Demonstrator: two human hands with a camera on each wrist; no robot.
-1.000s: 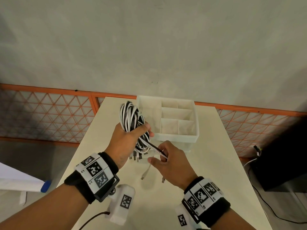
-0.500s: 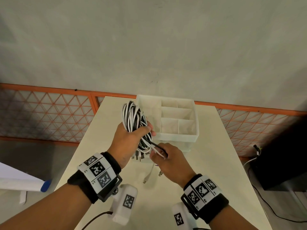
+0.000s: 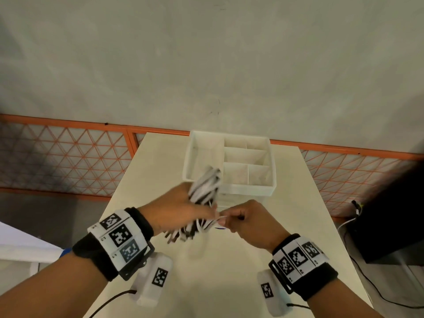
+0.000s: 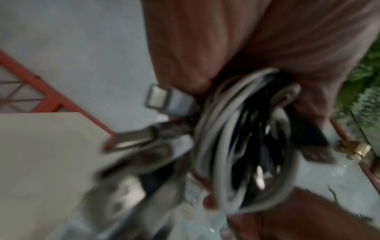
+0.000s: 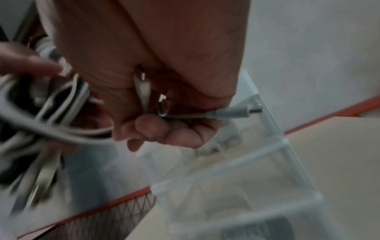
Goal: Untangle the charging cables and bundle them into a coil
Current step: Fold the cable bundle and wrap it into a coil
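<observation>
My left hand (image 3: 176,207) is fisted round the coil (image 3: 204,189) above mid-table (image 3: 298,203), just in front of the bin (image 3: 271,177), while my right hand (image 3: 250,220) beside it pinches a cable end (image 5: 230,112), w/ bare top nearer me.

Head view evenly lit, soft, dim at corners | wide-angle bending of orange railing (image 3: 68,125) | cable coil (image 3: 204,187) smeared by motion blur | faint shadow on table (image 3: 229,283) below hands | both wrist views dim, grainy, heavily blurred, nothing sharp
</observation>
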